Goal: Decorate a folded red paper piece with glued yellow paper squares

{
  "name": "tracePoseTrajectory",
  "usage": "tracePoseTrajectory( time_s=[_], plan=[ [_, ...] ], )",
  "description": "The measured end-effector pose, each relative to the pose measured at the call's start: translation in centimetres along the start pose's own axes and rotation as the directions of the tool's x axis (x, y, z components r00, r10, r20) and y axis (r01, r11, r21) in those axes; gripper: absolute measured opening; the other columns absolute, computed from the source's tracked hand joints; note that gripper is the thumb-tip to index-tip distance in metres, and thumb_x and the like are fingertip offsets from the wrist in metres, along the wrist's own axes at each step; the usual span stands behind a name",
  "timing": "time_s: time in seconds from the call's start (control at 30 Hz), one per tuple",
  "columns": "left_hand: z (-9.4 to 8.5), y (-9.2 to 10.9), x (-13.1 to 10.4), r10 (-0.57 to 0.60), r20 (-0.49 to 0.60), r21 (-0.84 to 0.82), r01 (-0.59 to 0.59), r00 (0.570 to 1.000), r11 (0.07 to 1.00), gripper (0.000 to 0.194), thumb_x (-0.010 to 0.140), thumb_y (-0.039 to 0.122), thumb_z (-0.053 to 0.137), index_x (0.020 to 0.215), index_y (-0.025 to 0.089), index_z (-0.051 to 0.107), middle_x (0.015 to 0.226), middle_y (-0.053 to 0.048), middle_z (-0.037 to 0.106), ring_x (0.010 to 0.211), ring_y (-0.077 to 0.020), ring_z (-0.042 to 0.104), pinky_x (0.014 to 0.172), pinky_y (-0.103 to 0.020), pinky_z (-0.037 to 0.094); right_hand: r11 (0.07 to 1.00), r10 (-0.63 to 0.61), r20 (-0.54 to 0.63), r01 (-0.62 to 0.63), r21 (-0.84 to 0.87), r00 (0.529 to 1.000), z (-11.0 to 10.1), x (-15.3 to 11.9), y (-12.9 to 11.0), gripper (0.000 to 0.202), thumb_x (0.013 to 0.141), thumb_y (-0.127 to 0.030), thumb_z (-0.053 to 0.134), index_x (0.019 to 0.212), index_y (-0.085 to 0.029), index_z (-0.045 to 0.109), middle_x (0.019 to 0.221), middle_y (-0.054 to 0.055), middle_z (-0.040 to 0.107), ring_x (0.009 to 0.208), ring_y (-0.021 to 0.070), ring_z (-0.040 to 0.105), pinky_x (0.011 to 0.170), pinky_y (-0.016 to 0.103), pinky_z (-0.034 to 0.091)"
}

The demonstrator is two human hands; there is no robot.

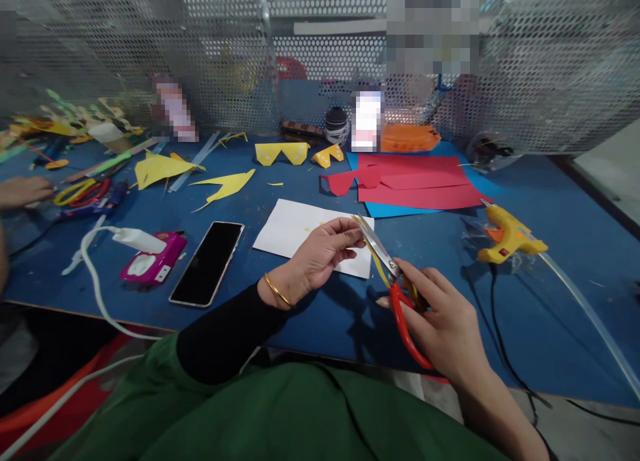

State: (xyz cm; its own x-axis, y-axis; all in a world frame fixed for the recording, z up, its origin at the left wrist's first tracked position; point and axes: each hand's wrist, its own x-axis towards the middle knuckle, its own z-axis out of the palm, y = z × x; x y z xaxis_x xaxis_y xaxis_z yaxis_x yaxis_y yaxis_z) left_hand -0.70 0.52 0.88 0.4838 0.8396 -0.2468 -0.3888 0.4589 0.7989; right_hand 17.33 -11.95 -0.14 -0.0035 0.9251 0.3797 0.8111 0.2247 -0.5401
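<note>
My right hand [443, 314] grips the red-handled scissors [406, 331], whose blades point up and left toward my left fingertips. My left hand [327, 251], with a gold bangle at its wrist, pinches a thin yellow paper strip [379, 264] beside the blades. The strip hangs down toward the scissors' pivot. Behind my left hand lies a white sheet [290, 224] with small yellow bits on it. Red paper glasses [345, 181] rest beyond the sheet, partly against stacked red paper [425, 181] on blue paper.
A black phone [207, 264] and a magenta socket block [153, 258] with a white cable sit left. At right lies a yellow glue gun [510, 234]. Yellow paper glasses [283, 153] and scraps are farther back. Another person's hand [25, 191] rests at the far left.
</note>
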Motion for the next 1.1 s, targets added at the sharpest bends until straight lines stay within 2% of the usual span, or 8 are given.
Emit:
tracePoseTrajectory(
  time_s=[0.37, 0.63, 0.93, 1.1],
  plan=[
    [-0.04, -0.14, 0.08, -0.002, -0.002, 0.012, 0.002, 1.0, 1.0, 0.028, 0.066, 0.026, 0.091, 0.079, 0.016, 0.069, 0.075, 0.001, 0.067, 0.07, -0.0099, 0.062, 0.063, -0.023, 0.041, 0.998, -0.003, -0.019, 0.001, -0.062, 1.0, -0.2, -0.12, -0.06, 0.047, 0.095, -0.046, 0.061, 0.129, -0.014, 0.067, 0.08, 0.0, 0.058, 0.058, 0.0103, 0.056, 0.056, 0.023, 0.05],
    [-0.04, -0.09, 0.11, -0.022, -0.008, 0.014, 0.022, 1.0, 1.0, 0.021, 0.071, 0.024, 0.087, 0.079, 0.015, 0.07, 0.075, 0.001, 0.066, 0.068, -0.009, 0.061, 0.062, -0.022, 0.04, 0.994, 0.018, -0.006, -0.019, -0.11, 1.0, -0.23, -0.28, 0.12, 0.052, 0.095, -0.056, 0.058, 0.128, -0.018, 0.067, 0.081, 0.0, 0.06, 0.057, 0.0104, 0.056, 0.054, 0.023, 0.049],
    [0.19, -0.08, 0.03, -0.054, -0.058, 0.043, 0.057, 0.997, 0.997, 0.016, 0.071, 0.017, 0.083, 0.078, 0.015, 0.069, 0.073, 0.001, 0.065, 0.066, -0.009, 0.06, 0.062, -0.022, 0.04, 0.995, 0.068, 0.011, -0.066, -0.081, 0.998, -0.16, -0.45, 0.28, 0.047, 0.096, -0.053, 0.056, 0.127, -0.019, 0.068, 0.079, 0.001, 0.061, 0.059, 0.0124, 0.06, 0.055, 0.024, 0.05],
    [0.16, -0.03, 0.01, -0.052, -0.044, 0.071, 0.055, 0.998, 0.996, 0.02, 0.069, 0.021, 0.085, 0.079, 0.015, 0.069, 0.075, 0.001, 0.065, 0.067, -0.0087, 0.061, 0.061, -0.022, 0.041, 0.994, 0.107, 0.01, -0.106, -0.025, 0.994, -0.22, -0.44, -0.01, 0.044, 0.096, -0.051, 0.056, 0.122, -0.02, 0.071, 0.076, 0.0, 0.061, 0.058, 0.0127, 0.06, 0.054, 0.024, 0.05]
  ],
)
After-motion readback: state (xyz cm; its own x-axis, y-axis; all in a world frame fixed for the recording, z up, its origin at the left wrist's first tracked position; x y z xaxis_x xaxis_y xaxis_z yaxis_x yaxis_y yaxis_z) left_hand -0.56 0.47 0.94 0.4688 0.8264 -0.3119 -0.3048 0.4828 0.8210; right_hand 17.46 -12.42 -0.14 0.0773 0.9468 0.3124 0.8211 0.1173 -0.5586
